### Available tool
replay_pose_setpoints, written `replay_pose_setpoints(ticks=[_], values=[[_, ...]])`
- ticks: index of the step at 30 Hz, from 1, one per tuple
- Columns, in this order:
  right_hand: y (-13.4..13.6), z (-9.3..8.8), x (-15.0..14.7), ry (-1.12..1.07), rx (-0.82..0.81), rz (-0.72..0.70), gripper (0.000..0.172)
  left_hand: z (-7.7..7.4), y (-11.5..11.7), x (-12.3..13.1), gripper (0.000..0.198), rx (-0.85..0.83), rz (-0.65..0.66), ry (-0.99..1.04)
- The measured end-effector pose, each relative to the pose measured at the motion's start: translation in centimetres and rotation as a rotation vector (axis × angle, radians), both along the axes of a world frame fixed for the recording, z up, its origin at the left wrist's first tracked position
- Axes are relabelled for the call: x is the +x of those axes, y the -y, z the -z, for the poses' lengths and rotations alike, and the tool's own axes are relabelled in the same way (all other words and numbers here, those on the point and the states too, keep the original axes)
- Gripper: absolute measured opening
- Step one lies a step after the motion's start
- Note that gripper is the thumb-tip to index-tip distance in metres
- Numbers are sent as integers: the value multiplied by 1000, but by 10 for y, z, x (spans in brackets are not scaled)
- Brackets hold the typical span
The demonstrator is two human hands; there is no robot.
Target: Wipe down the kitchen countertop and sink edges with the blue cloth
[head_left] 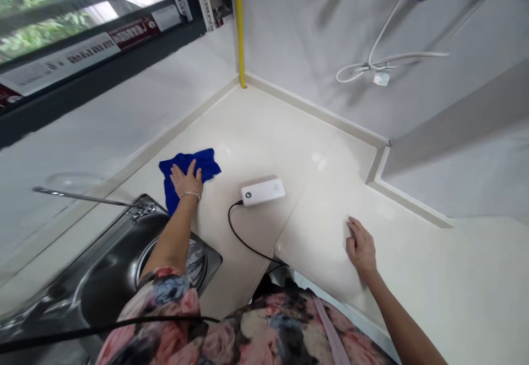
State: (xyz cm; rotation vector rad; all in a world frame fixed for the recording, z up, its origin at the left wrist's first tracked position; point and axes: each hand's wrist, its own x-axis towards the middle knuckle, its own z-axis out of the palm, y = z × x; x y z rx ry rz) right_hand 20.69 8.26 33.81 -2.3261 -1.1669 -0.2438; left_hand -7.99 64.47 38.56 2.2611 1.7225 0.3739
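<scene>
My left hand (187, 181) lies flat, fingers stretched, on a blue cloth (206, 163) spread on the cream countertop (297, 134) near the back wall. My right hand (361, 246) rests palm down with fingers apart on the bare counter at the right, holding nothing. Between the two hands lies a white power bank (263, 191) with a black cable (243, 241) running from its left end toward the counter's front edge.
A dark steel sink (103, 271) with a round drain sits at the lower left, a thin faucet spout (78, 196) over it. A yellow pipe (238, 29) stands in the back corner. A white cable (384, 59) hangs on the right wall.
</scene>
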Motion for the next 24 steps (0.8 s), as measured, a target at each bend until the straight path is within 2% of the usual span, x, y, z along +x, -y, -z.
replay_pose_setpoints(ticks=[4, 7, 11, 13, 19, 24], values=[[-1, -2, 0, -10, -13, 14, 51, 2, -17, 10, 61, 34, -3, 21], [0, -3, 1, -13, -11, 14, 52, 1, -9, 10, 68, 1, 23, -26], [2, -1, 2, -9, -8, 3, 50, -4, 29, 7, 85, -36, 98, -88], [2, 1, 3, 2, 1, -3, 49, -5, 51, 4, 86, -40, 110, -98], [2, 11, 6, 31, 56, -37, 46, -7, 100, -23, 69, -55, 74, -95], [1, 16, 6, 38, 87, -72, 49, -6, 134, -49, 67, -15, 11, -100]])
